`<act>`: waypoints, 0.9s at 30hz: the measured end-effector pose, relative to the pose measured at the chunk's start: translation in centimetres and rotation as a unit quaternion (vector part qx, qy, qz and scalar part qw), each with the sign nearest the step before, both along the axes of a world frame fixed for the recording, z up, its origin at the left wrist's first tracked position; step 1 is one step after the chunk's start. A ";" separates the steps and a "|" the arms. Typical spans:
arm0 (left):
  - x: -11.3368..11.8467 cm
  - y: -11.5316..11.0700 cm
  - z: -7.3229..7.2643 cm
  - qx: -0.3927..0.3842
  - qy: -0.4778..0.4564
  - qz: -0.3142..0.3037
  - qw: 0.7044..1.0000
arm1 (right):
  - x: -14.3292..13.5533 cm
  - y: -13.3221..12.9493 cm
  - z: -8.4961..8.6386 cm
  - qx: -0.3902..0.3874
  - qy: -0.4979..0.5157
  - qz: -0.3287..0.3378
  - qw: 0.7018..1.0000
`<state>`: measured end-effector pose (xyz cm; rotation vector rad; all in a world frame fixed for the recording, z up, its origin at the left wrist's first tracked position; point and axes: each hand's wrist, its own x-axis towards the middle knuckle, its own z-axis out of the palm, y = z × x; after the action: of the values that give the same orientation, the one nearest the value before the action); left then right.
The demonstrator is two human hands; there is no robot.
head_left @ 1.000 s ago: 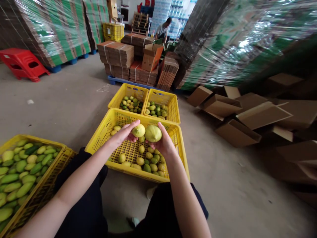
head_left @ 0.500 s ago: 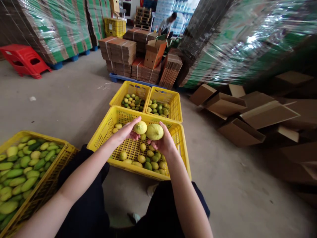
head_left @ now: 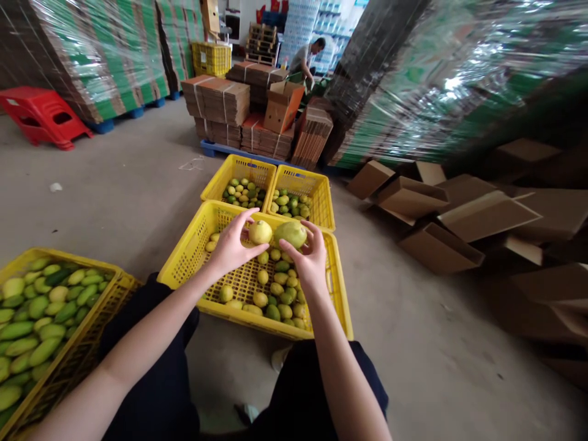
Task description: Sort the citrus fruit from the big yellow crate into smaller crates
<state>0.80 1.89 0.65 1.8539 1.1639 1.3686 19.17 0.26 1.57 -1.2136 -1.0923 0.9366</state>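
My left hand [head_left: 233, 244] grips a round yellow lemon [head_left: 260, 232] between thumb and fingers. In my right hand [head_left: 310, 252] is a larger, greenish-yellow lemon [head_left: 291, 234], its thumb on the near side and fingers behind. The two fruits are held side by side, a small gap between them, above a yellow plastic crate [head_left: 184, 246]. Several yellow and green lemons [head_left: 287, 296] lie on that crate's slatted floor, mostly toward its right side; a few sit at the left, partly behind my left hand.
Two smaller yellow crates [head_left: 327, 199] with fruit stand just beyond. At my left is a crate [head_left: 120, 269] full of green and yellow fruit. Cardboard boxes [head_left: 441, 248] lie on the right; a red stool [head_left: 41, 116] stands far left. A person [head_left: 303, 61] bends behind stacked cartons [head_left: 220, 101].
Both hands have turned: the thumbs moved from above the lemons to their near, lower side, fingers now behind. The lemons rotated with them. The person at the back leans differently.
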 end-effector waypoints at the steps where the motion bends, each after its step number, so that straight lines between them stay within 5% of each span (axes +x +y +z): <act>1: 0.2 -0.1 -0.1 0.042 0.020 0.016 0.999 | -0.1 -0.1 -0.1 0.030 -0.030 -0.002 0.999; 9: 0.5 -0.3 -0.3 0.198 0.087 0.060 0.975 | -0.4 -0.5 -0.5 0.172 -0.220 -0.035 0.960; 15: 0.5 -0.3 -0.2 0.209 0.098 0.054 0.972 | -0.4 -0.7 -0.5 0.194 -0.271 -0.054 0.941; 21: 0.3 0.5 -1.0 0.062 -0.040 -0.016 0.997 | 0.2 -0.2 -0.5 0.108 -0.134 -0.017 0.985; 27: -0.1 0.9 -1.1 -0.123 -0.177 -0.079 0.973 | 1.1 0.2 0.4 -0.014 0.022 0.079 0.996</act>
<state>0.66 2.80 -0.46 1.4257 0.9333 1.3286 20.30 0.42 2.01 -1.1362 -1.1559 1.0992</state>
